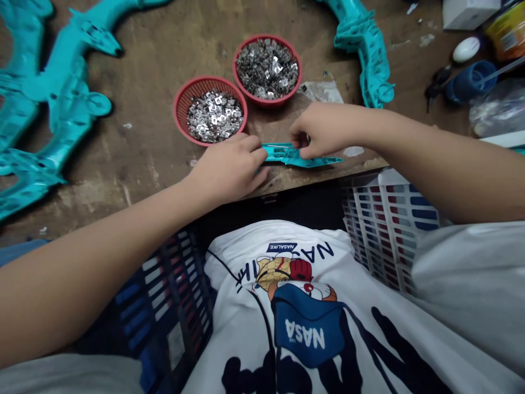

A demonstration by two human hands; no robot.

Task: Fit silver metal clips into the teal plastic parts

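A narrow teal plastic part (pixel 281 153) lies near the table's front edge. My left hand (pixel 235 167) is closed over its left end, and the fingers hide that end. Over the part's middle, my right hand (pixel 318 131) has its thumb and fingertips pinched together against the plastic. Whatever sits in that pinch is too small to make out. Just beyond my hands stand two red baskets: the left basket (pixel 180 104) holds shiny metal clips (pixel 215 116), and the right basket (pixel 298 74) holds darker metal clips (pixel 266 68).
Large curved teal plastic parts (pixel 65 82) spread over the table's left side, with another teal part (pixel 365 49) at the back right. A blue cup (pixel 471 82), a white box (pixel 470 12) and a plastic bag (pixel 500 106) stand at far right. Slatted crates (pixel 389 219) flank my lap.
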